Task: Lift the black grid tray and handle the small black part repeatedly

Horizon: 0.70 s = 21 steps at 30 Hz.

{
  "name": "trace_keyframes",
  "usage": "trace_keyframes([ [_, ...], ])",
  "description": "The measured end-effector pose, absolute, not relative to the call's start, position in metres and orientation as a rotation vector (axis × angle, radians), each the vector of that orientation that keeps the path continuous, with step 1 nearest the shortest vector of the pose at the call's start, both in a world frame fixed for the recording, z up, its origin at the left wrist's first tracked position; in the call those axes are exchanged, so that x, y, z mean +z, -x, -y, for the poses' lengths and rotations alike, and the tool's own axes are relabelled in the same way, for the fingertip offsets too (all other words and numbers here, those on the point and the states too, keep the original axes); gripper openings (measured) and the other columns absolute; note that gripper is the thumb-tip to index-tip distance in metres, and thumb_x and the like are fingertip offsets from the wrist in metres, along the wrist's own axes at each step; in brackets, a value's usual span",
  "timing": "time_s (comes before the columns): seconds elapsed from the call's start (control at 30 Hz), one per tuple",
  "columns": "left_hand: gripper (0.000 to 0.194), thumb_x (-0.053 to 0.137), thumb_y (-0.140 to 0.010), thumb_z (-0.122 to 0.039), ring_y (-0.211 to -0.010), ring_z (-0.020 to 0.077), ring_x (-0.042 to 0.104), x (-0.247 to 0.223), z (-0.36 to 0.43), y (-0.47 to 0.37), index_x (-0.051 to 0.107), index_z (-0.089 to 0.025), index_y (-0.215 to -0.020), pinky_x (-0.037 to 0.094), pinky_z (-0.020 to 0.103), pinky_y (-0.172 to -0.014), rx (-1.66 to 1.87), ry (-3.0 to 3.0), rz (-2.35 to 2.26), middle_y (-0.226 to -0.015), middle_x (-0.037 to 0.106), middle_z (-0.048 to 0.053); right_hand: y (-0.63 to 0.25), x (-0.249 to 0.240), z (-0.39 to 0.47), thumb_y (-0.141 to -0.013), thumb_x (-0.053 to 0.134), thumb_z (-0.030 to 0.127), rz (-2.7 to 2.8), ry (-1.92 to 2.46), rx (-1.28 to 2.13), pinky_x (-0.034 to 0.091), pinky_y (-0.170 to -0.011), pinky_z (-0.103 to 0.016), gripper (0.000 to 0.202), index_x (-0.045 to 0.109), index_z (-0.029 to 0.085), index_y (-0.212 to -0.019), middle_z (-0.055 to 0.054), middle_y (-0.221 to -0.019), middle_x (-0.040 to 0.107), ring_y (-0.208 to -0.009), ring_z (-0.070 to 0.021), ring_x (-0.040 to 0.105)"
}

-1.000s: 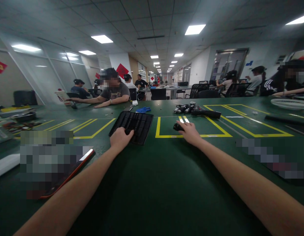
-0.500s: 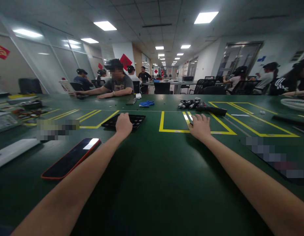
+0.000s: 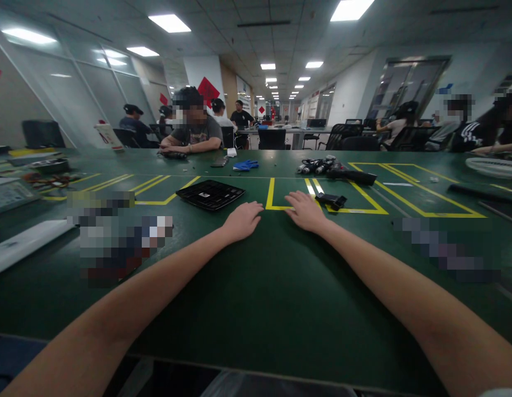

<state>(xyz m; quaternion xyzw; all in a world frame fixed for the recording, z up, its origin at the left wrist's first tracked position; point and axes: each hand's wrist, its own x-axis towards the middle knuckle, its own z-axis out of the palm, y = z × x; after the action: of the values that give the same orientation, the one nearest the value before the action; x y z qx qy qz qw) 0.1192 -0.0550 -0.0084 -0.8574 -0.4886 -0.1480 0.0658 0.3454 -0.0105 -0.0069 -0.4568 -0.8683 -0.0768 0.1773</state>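
Note:
My left hand (image 3: 242,221) is open over the green table (image 3: 256,298), its fingers stretched toward the middle and nothing in it. Just beyond it on the left lies a flat black plastic panel (image 3: 210,194) with a ribbed, tray-like face and a small white label. Facing it, my right hand (image 3: 305,212) is also open and empty, fingertips near the corner of a yellow tape outline (image 3: 270,194). To the right of that hand, across the tape, rests a small black part (image 3: 331,200) whose kind I cannot make out.
Farther back lie a blue glove (image 3: 245,165), a bundle of black cables (image 3: 318,165) and a black tube-like piece (image 3: 355,176). A white slab (image 3: 28,242) is at the left, partly beside blurred items. Across the table sits a person (image 3: 193,124).
My left hand has let go of the black panel and moved right and nearer. My right hand has come left, away from the small black part, which now shows. The view has shifted slightly.

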Motion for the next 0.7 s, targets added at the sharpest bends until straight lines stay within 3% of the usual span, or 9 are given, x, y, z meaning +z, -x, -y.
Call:
trace_keyframes([
  [0.13, 0.032, 0.038, -0.09, -0.03, -0.117, 0.0164, 0.048, -0.001, 0.098, -0.148, 0.055, -0.019, -0.114, 0.033, 0.035, -0.101, -0.382, 2.916, 1.087, -0.125, 0.055, 0.006, -0.391, -0.006, -0.012, -0.084, 0.039, 0.033, 2.099, 1.639, -0.473, 0.016, -0.103, -0.057, 0.052, 0.035, 0.014, -0.132, -0.013, -0.141, 0.032, -0.132, -0.0329, 0.02],
  [0.2, 0.032, 0.037, -0.091, -0.03, -0.115, 0.0157, 0.049, 0.0, 0.107, -0.154, 0.055, -0.018, -0.114, 0.037, 0.032, -0.099, -0.39, 2.941, 1.059, -0.124, 0.056, 0.006, -0.406, -0.01, -0.019, -0.084, 0.037, 0.036, 2.099, 1.793, -0.405, 0.02, -0.099, -0.06, 0.049, 0.04, 0.016, -0.129, -0.014, -0.138, 0.037, -0.127, -0.035, 0.027],
  [0.3, 0.033, 0.037, -0.09, -0.027, -0.113, 0.0174, 0.05, 0.0, 0.101, -0.151, 0.054, -0.014, -0.114, 0.038, 0.032, -0.097, -0.44, 2.768, 1.226, -0.122, 0.056, 0.009, -0.415, -0.015, -0.023, -0.084, 0.033, 0.037, 2.167, 1.933, -0.262, 0.029, -0.093, -0.059, 0.043, 0.049, 0.017, -0.119, -0.014, -0.126, 0.049, -0.116, -0.0336, 0.04],
  [0.4, 0.034, 0.038, -0.088, -0.023, -0.116, 0.0229, 0.047, 0.001, 0.082, -0.136, 0.055, -0.01, -0.115, 0.038, 0.037, -0.096, -0.382, 2.451, 1.505, -0.125, 0.053, 0.013, -0.413, -0.017, -0.023, -0.085, 0.032, 0.034, 2.174, 1.932, -0.284, 0.03, -0.092, -0.058, 0.041, 0.049, 0.017, -0.118, -0.014, -0.124, 0.05, -0.114, -0.0324, 0.041],
  [0.5, 0.033, 0.037, -0.086, -0.015, -0.106, 0.0258, 0.054, 0.005, 0.069, -0.117, 0.058, -0.01, -0.111, 0.044, 0.038, -0.087, -0.161, 2.316, 1.715, -0.115, 0.058, 0.015, -0.41, -0.017, -0.022, -0.085, 0.032, 0.032, 2.181, 1.908, -0.293, 0.031, -0.092, -0.058, 0.041, 0.049, 0.017, -0.118, -0.014, -0.124, 0.05, -0.113, -0.0323, 0.042],
  [0.6, 0.033, 0.036, -0.083, -0.007, -0.092, 0.0256, 0.06, 0.008, 0.067, -0.107, 0.064, -0.013, -0.101, 0.047, 0.036, -0.077, -0.013, 2.347, 1.737, -0.097, 0.063, 0.014, -0.411, -0.016, -0.022, -0.085, 0.032, 0.033, 2.192, 1.888, -0.29, 0.032, -0.091, -0.058, 0.041, 0.05, 0.016, -0.117, -0.015, -0.122, 0.052, -0.112, -0.0327, 0.043],
  [0.7, 0.028, 0.041, -0.08, -0.006, -0.092, 0.0265, 0.059, 0.008, 0.068, -0.105, 0.068, -0.014, -0.084, 0.046, 0.037, -0.079, -0.177, 2.377, 1.793, -0.089, 0.063, 0.014, -0.412, -0.016, -0.022, -0.085, 0.031, 0.033, 2.204, 1.872, -0.287, 0.033, -0.09, -0.058, 0.041, 0.051, 0.016, -0.117, -0.015, -0.121, 0.052, -0.111, -0.0331, 0.043],
])
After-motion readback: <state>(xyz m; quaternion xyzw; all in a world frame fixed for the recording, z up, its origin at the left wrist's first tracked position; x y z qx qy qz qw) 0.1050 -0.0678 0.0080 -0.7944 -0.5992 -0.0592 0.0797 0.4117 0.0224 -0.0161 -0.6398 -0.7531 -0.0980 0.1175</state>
